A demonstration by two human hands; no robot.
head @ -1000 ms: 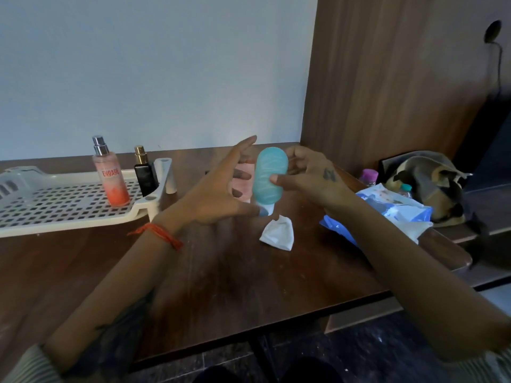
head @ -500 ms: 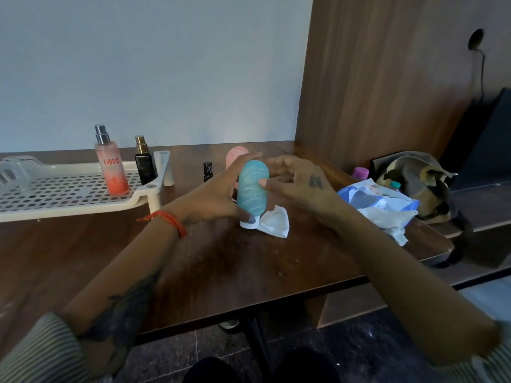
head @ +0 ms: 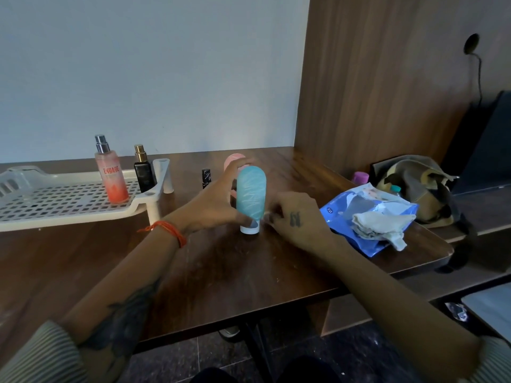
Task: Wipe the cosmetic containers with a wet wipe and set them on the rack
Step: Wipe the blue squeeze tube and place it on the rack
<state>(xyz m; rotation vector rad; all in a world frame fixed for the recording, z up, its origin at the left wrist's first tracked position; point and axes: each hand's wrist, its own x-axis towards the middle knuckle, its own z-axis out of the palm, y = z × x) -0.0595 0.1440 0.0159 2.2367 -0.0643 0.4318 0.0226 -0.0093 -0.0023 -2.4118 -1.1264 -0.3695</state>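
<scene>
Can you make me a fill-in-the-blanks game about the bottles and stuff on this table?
1. The left hand holds a teal bottle standing on its white ____.
2. The orange spray bottle stands on the white ____.
3. The pack of wipes is colored ____.
4. The tiny black bottle stands on the ____.

Answers: cap, rack, blue, table

The teal tube (head: 251,197), lifted off the table (head: 221,272) a second ago between both hands, came down and stood on its white cap there. The left hand (head: 218,203) kept holding its side. The right hand (head: 293,217) dropped beside the cap, covering the crumpled wipe lying right of the tube.
</scene>
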